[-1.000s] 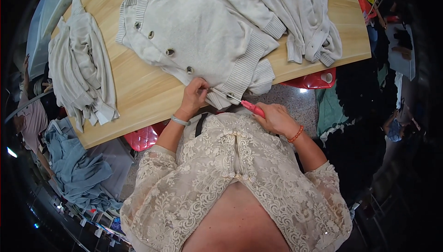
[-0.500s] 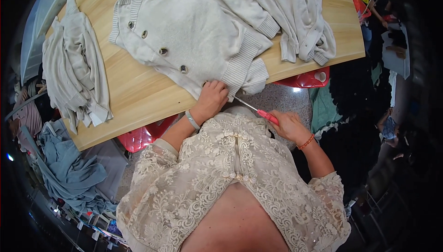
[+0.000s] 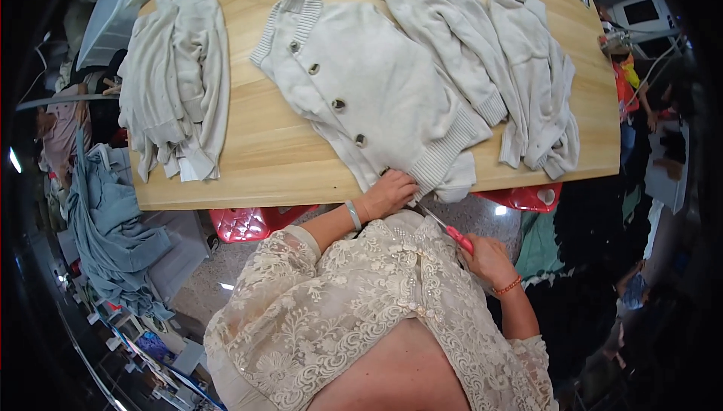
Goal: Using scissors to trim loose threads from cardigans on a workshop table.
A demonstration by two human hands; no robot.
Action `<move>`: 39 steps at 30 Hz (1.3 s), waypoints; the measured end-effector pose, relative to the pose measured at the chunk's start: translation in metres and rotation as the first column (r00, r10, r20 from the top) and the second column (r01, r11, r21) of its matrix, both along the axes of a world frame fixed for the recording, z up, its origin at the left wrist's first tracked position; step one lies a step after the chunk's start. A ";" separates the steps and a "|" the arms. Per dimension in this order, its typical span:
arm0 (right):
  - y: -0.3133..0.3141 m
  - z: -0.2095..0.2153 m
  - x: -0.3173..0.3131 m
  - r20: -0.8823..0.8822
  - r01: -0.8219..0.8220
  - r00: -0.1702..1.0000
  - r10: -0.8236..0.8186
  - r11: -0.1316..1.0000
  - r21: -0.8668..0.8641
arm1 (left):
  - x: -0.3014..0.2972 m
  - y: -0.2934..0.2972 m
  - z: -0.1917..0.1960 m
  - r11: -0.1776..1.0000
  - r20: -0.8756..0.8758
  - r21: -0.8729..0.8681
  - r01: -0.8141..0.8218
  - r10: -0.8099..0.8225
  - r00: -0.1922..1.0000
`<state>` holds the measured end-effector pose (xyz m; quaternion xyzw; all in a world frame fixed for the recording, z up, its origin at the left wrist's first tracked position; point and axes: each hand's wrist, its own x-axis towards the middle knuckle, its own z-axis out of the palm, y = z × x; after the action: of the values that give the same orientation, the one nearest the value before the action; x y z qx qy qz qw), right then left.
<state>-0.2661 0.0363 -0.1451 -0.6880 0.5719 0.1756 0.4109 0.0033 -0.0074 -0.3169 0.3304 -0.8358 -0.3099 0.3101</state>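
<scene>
The pale buttoned cardigan (image 3: 392, 87) lies at the upper centre of the frame on the wood-grained surface (image 3: 256, 147), its ribbed hem at the near edge. The view has swung since a second ago: that edge, which climbed steeply to the right, now runs almost level, and a white device (image 3: 644, 23) has come into sight at upper right. The left hand (image 3: 388, 191), then pinching the cardigan's front edge, now lies over its hem corner, fingers bent close together just beside the lowest visible button (image 3: 384, 171); with the thumb hidden, one cannot tell whether they pinch the knit. The right hand (image 3: 488, 259) keeps its fingers wrapped around a red-handled tool (image 3: 458, 239). Its thin metal end pointed at a button a second ago; now it reaches toward the left fingertips, contact unclear. More pale knitwear still lies at upper left (image 3: 177, 83) and upper right (image 3: 444, 38).
</scene>
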 end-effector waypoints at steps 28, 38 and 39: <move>-0.097 -0.012 0.138 0.024 0.287 0.954 -0.300 0.882 -0.373 | 0.258 -0.372 0.022 0.671 0.374 -0.051 -0.740 0.700 0.609; -0.175 0.021 0.203 0.630 0.691 0.638 -0.442 0.691 -0.214 | 0.155 -0.232 0.200 0.893 -0.297 0.450 -0.030 0.182 0.937; -0.182 0.026 0.208 0.637 0.638 0.666 -0.388 0.739 -0.217 | 0.136 -0.208 0.200 0.943 -0.428 0.331 0.045 0.107 0.897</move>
<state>-0.0578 -0.1454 -0.1196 -0.5843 0.6254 -0.2856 0.4311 0.1396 -0.2149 -0.1170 0.3127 -0.6742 -0.5078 0.4356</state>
